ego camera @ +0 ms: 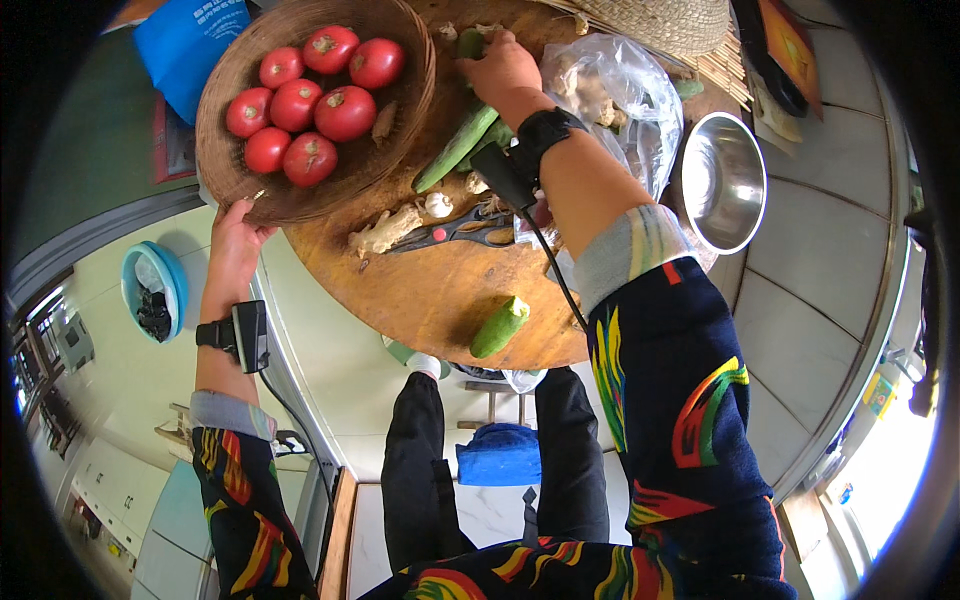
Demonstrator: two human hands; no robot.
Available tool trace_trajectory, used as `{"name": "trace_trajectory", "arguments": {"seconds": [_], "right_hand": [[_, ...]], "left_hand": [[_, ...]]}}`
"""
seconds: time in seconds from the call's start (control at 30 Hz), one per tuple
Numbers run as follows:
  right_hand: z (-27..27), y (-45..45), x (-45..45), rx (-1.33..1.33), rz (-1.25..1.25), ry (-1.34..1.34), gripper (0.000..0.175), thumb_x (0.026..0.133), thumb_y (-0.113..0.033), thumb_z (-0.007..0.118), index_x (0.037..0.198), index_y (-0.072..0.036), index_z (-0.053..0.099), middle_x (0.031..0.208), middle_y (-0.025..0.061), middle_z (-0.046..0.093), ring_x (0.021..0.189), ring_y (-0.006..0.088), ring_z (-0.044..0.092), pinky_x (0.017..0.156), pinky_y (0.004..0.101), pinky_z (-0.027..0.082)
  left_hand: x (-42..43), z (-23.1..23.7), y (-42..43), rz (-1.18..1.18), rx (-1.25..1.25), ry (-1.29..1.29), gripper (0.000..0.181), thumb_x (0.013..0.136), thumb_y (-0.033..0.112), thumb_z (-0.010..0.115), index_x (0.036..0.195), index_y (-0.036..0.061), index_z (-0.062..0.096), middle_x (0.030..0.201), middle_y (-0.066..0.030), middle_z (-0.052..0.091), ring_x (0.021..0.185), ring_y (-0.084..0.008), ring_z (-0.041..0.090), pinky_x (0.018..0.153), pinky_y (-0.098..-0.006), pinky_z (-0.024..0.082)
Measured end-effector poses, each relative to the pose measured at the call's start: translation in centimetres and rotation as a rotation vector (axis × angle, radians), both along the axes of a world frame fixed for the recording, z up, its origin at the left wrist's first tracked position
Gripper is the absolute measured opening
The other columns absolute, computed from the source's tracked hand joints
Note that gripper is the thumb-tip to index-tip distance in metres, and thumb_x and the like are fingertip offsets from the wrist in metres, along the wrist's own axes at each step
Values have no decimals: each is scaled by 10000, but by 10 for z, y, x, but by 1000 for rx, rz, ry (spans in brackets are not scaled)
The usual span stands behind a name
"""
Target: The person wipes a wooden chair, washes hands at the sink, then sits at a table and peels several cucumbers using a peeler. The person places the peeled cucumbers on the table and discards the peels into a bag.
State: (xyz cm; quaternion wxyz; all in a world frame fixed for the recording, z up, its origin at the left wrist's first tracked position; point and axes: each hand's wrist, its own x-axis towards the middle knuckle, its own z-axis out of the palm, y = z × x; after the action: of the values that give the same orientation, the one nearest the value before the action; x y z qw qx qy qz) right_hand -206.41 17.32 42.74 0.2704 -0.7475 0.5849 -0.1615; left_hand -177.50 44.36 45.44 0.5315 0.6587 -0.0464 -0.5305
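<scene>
My left hand [238, 234] grips the near rim of a round woven basket [416, 112], which holds several red tomatoes [345, 114]. At the far side of the round wooden table, my right hand [504, 71] is at a dark green vegetable [471, 45]; whether its fingers hold it I cannot tell. Long green cucumbers [454, 148] lie just below that hand. Nearer to me are a ginger root [386, 230], a garlic bulb [438, 205] and dark-handled scissors [457, 234]. A short green piece of cucumber or similar vegetable [501, 327] lies near the table's front edge.
Right of my right hand lies a clear plastic bag [645, 97] with ginger in it. A steel bowl [724, 184] stands at the table's right edge, and a woven straw hat [667, 22] at the back. A blue bag [187, 52] is left of the basket.
</scene>
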Motion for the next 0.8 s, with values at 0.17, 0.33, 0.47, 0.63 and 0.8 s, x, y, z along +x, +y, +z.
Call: {"name": "trace_trajectory", "arguments": {"seconds": [0.17,0.33,0.47,0.63,0.8], "right_hand": [[18,0,-33,473,-73,-570,402,845,-252,601,1166,-13,564,943,128,649,839,216,626,700,349,503],[62,38,-82,1046,50,-1332,220,966,-126,407,1132,-26,510,898,32,595,739,112,542,676,236,445],[82,86,-100,1126,-110,-1361,180,970,-126,420,1085,-29,519,887,23,580,726,92,522,645,230,428],[101,143,-130,1167,-421,-1299,258,957,-98,428,1199,-22,472,1023,53,563,920,149,546,830,311,471],[125,235,-236,1281,83,-746,289,879,-122,532,1160,-52,545,942,-22,570,862,78,514,765,235,424]], "left_hand": [[-15,18,9,79,9,-53,385,925,317,512,1230,93,439,1155,-93,578,979,-202,571,761,-350,461],[-61,40,51,268,22,-261,457,929,338,510,1293,79,415,1118,-96,586,941,-194,575,740,-317,447],[-117,53,75,173,31,-232,392,938,281,494,1267,69,463,1082,-94,598,902,-173,589,716,-292,453],[-187,75,49,-191,-82,-328,368,944,194,496,1280,51,454,1146,-99,567,974,-168,575,798,-292,458],[-235,55,-43,-638,-395,-699,459,894,106,535,1325,10,407,1350,-203,425,1273,-303,397,1066,-379,297]]}}
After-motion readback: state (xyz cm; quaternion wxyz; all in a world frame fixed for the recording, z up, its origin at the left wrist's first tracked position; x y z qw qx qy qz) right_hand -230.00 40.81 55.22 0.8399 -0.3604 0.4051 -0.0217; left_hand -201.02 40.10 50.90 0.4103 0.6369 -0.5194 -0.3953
